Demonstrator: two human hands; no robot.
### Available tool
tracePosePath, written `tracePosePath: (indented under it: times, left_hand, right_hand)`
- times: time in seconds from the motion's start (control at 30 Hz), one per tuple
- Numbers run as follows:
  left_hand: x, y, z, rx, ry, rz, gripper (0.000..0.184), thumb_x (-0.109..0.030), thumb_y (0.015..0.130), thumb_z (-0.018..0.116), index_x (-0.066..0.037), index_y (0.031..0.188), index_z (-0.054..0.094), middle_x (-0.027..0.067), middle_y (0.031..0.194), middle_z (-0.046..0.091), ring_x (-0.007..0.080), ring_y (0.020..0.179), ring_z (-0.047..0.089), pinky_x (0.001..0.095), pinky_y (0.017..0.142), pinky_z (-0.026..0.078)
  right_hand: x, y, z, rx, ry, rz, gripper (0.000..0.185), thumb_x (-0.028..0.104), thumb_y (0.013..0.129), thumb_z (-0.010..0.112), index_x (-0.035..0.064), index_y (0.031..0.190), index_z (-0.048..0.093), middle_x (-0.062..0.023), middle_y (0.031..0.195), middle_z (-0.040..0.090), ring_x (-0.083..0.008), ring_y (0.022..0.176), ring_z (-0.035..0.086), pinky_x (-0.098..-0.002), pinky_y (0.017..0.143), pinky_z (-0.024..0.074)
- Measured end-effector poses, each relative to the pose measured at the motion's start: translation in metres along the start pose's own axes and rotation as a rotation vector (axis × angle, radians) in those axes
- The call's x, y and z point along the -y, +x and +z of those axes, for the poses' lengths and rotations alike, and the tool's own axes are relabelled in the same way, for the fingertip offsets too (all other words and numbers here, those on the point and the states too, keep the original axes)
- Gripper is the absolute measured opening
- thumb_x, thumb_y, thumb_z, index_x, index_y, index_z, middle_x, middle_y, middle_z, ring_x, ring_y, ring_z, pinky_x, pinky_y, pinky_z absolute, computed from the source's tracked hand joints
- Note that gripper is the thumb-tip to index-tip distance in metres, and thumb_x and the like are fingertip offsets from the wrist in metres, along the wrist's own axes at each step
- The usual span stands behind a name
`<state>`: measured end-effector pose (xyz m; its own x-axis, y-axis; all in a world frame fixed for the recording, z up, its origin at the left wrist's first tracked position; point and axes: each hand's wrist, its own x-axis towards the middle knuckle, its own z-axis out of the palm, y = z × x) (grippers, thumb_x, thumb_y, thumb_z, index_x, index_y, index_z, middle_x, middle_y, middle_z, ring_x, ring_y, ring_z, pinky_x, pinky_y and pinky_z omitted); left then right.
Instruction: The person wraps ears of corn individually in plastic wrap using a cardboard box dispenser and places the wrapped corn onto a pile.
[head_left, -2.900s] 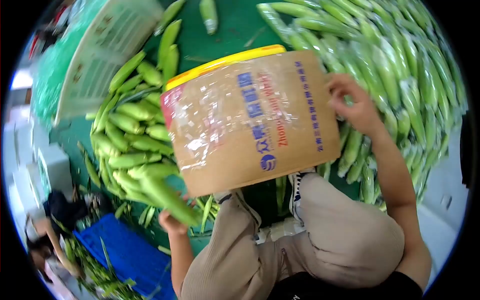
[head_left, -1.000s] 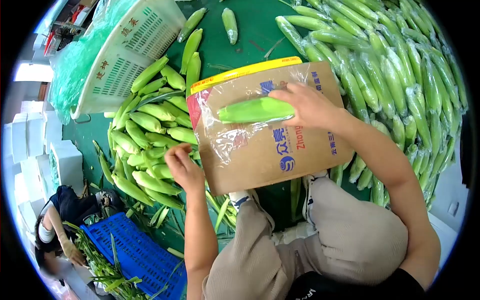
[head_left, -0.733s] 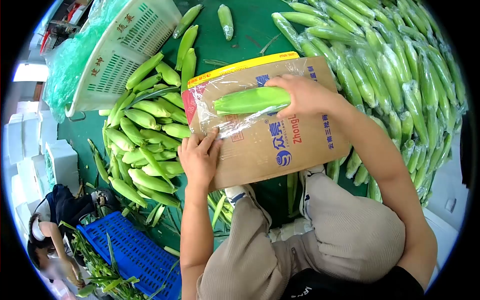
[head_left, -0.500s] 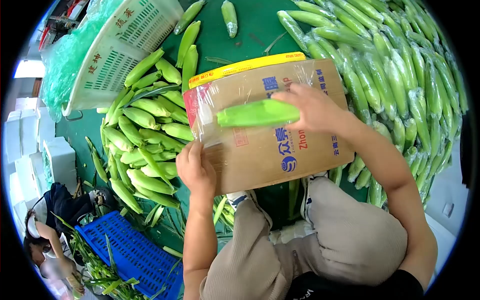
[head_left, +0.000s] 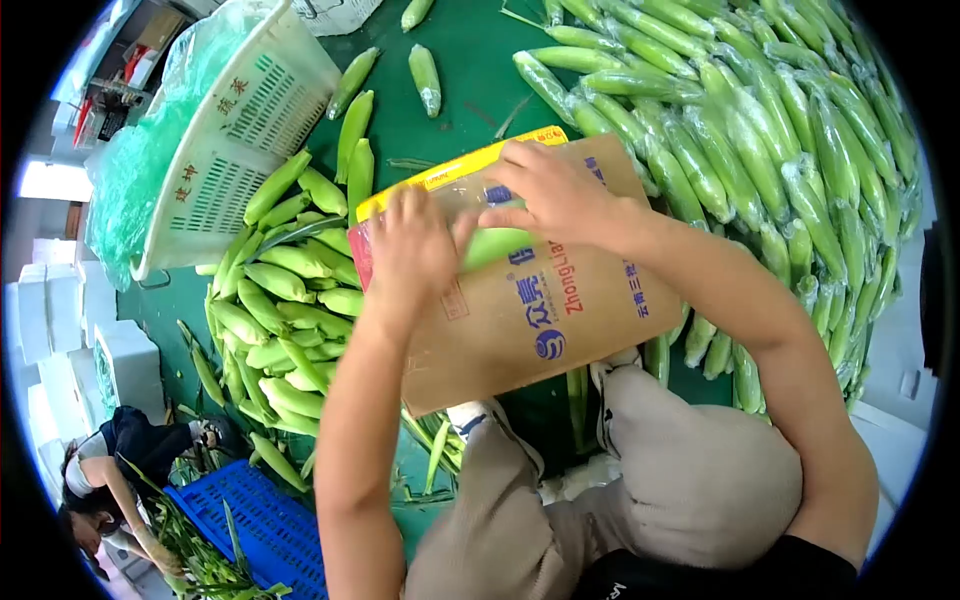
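Note:
On the cardboard box (head_left: 500,330) in front of my knees lies a green corn cob (head_left: 494,246), mostly covered by my hands. My right hand (head_left: 545,190) curls over the cob's right end with its fingers bent round it. My left hand (head_left: 412,245) is over the cob's left end, its fingers blurred, so its hold on cob or film cannot be made out. A yellow strip (head_left: 470,170) edges the far side of the box. Unwrapped cobs (head_left: 290,300) are heaped left of the box, and film-wrapped cobs (head_left: 740,150) are piled to its right.
A white crate (head_left: 225,140) with green plastic (head_left: 140,200) stands at the upper left. Below it are white boxes (head_left: 130,370), a blue basket (head_left: 255,520) with husks beside it, and another person (head_left: 110,470) bending over. A few loose cobs (head_left: 425,80) lie beyond the box.
My left hand has moved from the box's near left edge up over the cob. My right hand has shifted left and away from me with the cob. The other person's arm reaches lower.

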<state>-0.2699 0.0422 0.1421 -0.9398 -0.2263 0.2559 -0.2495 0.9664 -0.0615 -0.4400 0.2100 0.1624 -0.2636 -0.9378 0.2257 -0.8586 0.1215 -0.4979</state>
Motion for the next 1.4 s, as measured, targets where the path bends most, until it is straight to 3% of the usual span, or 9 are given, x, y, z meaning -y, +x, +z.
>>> tracePosePath:
  times: [0.2, 0.43, 0.57, 0.7, 0.83, 1.07, 1.23, 1.27, 1.4]
  left_hand:
    - [0.026, 0.058, -0.004, -0.255, -0.661, -0.41, 0.028, -0.028, 0.092, 0.072, -0.006, 0.11, 0.071, 0.0132, 0.115, 0.07, 0.0351, 0.11, 0.064, 0.0487, 0.096, 0.049]
    - [-0.035, -0.021, -0.037, -0.201, 0.058, 0.129, 0.07, -0.019, 0.074, 0.08, -0.007, 0.138, 0.056, 0.0158, 0.142, 0.059, 0.0322, 0.127, 0.059, 0.0499, 0.109, 0.043]
    - [-0.044, -0.026, -0.059, 0.138, -0.206, 0.101, 0.057, -0.021, 0.072, 0.077, -0.01, 0.125, 0.06, 0.006, 0.109, 0.069, 0.0262, 0.1, 0.066, 0.0405, 0.088, 0.052]
    - [-0.05, -0.021, -0.073, 0.589, -0.508, -0.013, 0.059, -0.023, 0.067, 0.08, -0.006, 0.12, 0.064, 0.0205, 0.099, 0.072, 0.0418, 0.093, 0.069, 0.0494, 0.083, 0.055]
    - [-0.051, -0.023, -0.072, 0.823, -0.554, 0.089, 0.059, -0.03, 0.067, 0.078, -0.004, 0.119, 0.065, 0.0249, 0.097, 0.072, 0.0446, 0.092, 0.069, 0.0507, 0.083, 0.055]
    - [-0.111, -0.121, -0.067, 1.604, -0.752, 0.599, 0.063, -0.045, 0.077, 0.076, -0.003, 0.123, 0.064, 0.0277, 0.108, 0.071, 0.0434, 0.103, 0.068, 0.0481, 0.089, 0.054]
    - [-0.071, -0.136, -0.072, 1.453, -1.121, 0.193, 0.074, -0.034, 0.075, 0.081, -0.003, 0.138, 0.058, 0.0239, 0.135, 0.06, 0.0389, 0.125, 0.059, 0.0425, 0.104, 0.048]
    - [-0.062, -0.137, -0.078, 1.086, -1.252, 0.21, 0.084, -0.029, 0.071, 0.085, -0.004, 0.145, 0.053, 0.0236, 0.144, 0.054, 0.0362, 0.131, 0.055, 0.0408, 0.108, 0.046]
    - [-0.026, -0.098, -0.111, 0.942, -0.982, 0.2, 0.081, -0.026, 0.074, 0.083, 0.001, 0.143, 0.052, 0.0223, 0.136, 0.061, 0.0358, 0.124, 0.06, 0.0457, 0.106, 0.047]
  right_hand:
    - [-0.023, 0.047, 0.019, 0.052, -0.369, -0.187, 0.078, 0.043, 0.068, 0.091, 0.0062, 0.128, 0.057, -0.0129, 0.106, 0.064, -0.032, 0.105, 0.063, -0.0421, 0.084, 0.0531]
    - [-0.002, 0.031, -0.001, 0.63, 0.552, 0.125, 0.096, 0.059, 0.078, 0.083, -0.0066, 0.141, 0.051, -0.0289, 0.133, 0.063, -0.0402, 0.122, 0.062, -0.0439, 0.102, 0.0499]
    - [0.023, 0.037, -0.034, 1.055, 0.12, 0.16, 0.076, 0.063, 0.091, 0.067, 0.0097, 0.145, 0.055, -0.0211, 0.139, 0.061, -0.0388, 0.126, 0.058, -0.0426, 0.105, 0.0466]
    - [-0.02, 0.03, 0.029, 0.37, 0.302, -0.237, 0.059, 0.053, 0.104, 0.053, 0.0205, 0.152, 0.05, -0.0112, 0.162, 0.042, -0.0321, 0.151, 0.034, -0.0498, 0.123, 0.0294]
    - [-0.013, 0.0, 0.049, 0.402, -0.182, -0.336, 0.066, 0.061, 0.096, 0.057, 0.0351, 0.155, 0.047, 0.0065, 0.168, 0.033, -0.023, 0.16, 0.016, -0.0619, 0.127, 0.0081]
    - [-0.014, -0.006, 0.055, 0.341, -0.082, -0.361, 0.069, 0.059, 0.096, 0.059, 0.0245, 0.154, 0.049, 0.0005, 0.169, 0.032, -0.026, 0.16, 0.015, -0.0611, 0.127, 0.0046]
    - [0.081, -0.086, -0.019, 0.774, 0.495, -0.095, 0.09, 0.066, 0.075, 0.08, 0.0031, 0.135, 0.056, -0.0207, 0.136, 0.058, -0.0399, 0.126, 0.057, -0.052, 0.104, 0.0464]
    - [0.091, -0.107, -0.015, 0.947, 0.54, -0.106, 0.097, 0.061, 0.072, 0.085, 0.0034, 0.141, 0.049, -0.0223, 0.135, 0.058, -0.0424, 0.123, 0.059, -0.0526, 0.103, 0.0475]
    - [0.103, -0.182, 0.075, 0.402, 0.871, -0.124, 0.089, 0.026, 0.073, 0.087, 0.0023, 0.146, 0.042, -0.0223, 0.114, 0.064, -0.035, 0.108, 0.065, -0.0452, 0.087, 0.0558]
